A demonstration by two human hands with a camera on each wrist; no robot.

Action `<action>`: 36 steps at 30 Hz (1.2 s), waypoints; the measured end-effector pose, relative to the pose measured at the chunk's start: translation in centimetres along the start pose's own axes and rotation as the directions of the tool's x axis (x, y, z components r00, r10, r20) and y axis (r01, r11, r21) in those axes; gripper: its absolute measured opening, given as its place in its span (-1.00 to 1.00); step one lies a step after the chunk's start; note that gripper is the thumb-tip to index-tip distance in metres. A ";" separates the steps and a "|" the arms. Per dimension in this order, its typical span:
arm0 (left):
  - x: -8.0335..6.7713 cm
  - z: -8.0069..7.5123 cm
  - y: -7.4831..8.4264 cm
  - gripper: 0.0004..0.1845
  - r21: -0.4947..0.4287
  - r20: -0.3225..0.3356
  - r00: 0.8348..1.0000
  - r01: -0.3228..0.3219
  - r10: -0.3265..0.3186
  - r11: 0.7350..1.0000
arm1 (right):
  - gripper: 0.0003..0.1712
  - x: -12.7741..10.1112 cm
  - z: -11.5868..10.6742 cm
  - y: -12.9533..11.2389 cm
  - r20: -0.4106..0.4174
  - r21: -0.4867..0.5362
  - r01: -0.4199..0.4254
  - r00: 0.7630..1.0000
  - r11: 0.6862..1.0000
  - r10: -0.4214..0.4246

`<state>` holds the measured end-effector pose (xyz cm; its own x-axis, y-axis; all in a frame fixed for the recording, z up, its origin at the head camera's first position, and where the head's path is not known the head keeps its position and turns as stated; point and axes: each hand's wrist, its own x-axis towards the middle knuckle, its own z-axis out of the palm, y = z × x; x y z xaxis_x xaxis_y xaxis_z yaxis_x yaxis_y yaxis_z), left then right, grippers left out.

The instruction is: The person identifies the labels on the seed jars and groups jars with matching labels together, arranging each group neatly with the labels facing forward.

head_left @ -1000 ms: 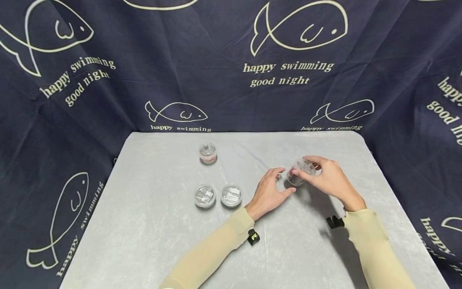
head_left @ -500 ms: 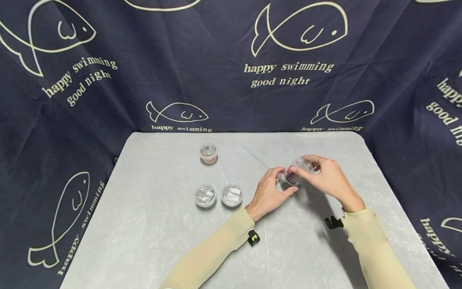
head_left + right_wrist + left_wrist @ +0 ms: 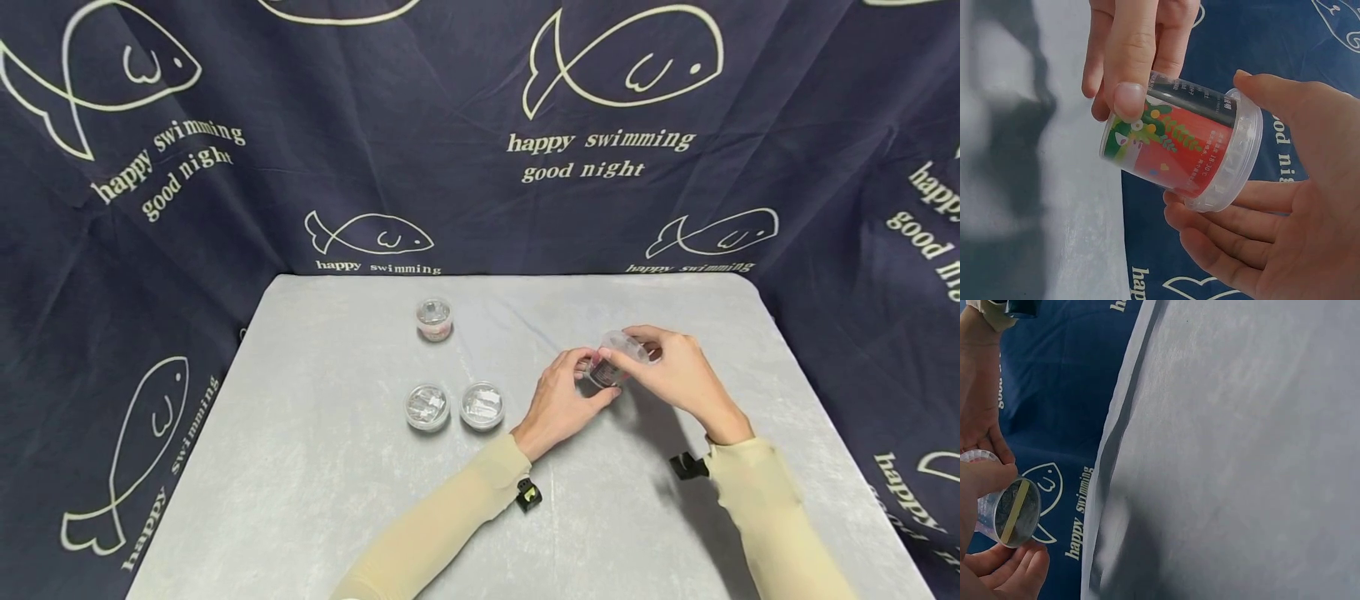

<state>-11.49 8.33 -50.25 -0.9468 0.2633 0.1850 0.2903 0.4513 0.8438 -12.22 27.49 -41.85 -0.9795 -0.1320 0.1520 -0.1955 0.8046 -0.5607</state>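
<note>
Both hands grip the little labelled cup (image 3: 1179,147) now: my left hand (image 3: 558,400) just closed onto its base, right hand (image 3: 675,375) holds the lid end.

The clear glossy plastic cup (image 3: 1179,153) carries a printed paper label; the table (image 3: 315,467) looks matt.

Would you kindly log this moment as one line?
hands: left hand and right hand both grip red-labelled cup | cup: tilted, lifted above table | three cups stand apart
</note>
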 end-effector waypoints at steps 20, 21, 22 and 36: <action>-0.3 -0.4 -0.2 -0.33 -0.166 0.030 0.999 0.048 -0.043 0.985 | -0.36 -0.1 -0.6 0.2 0.093 0.084 0.003 0.996 0.997 -0.011; -0.3 -0.5 -0.2 -0.34 -0.173 0.030 0.999 0.048 -0.044 0.984 | -0.37 -0.1 -0.6 0.2 0.093 0.089 0.002 0.996 0.996 -0.011; -0.3 -0.5 -0.2 -0.34 -0.179 0.030 0.999 0.050 -0.045 0.982 | -0.37 0.0 -0.6 0.2 0.093 0.093 0.003 0.996 0.996 -0.012; -0.2 -0.9 -0.4 -0.40 -0.333 0.046 0.998 0.048 -0.035 0.942 | -0.49 0.4 -1.0 0.4 0.106 0.160 0.043 0.992 0.986 -0.061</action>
<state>-11.50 7.33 -50.20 -0.9491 0.2858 0.1322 0.1817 0.1540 0.9712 -12.60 28.36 -41.19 -0.9654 -0.2414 0.0982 -0.2427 0.6951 -0.6768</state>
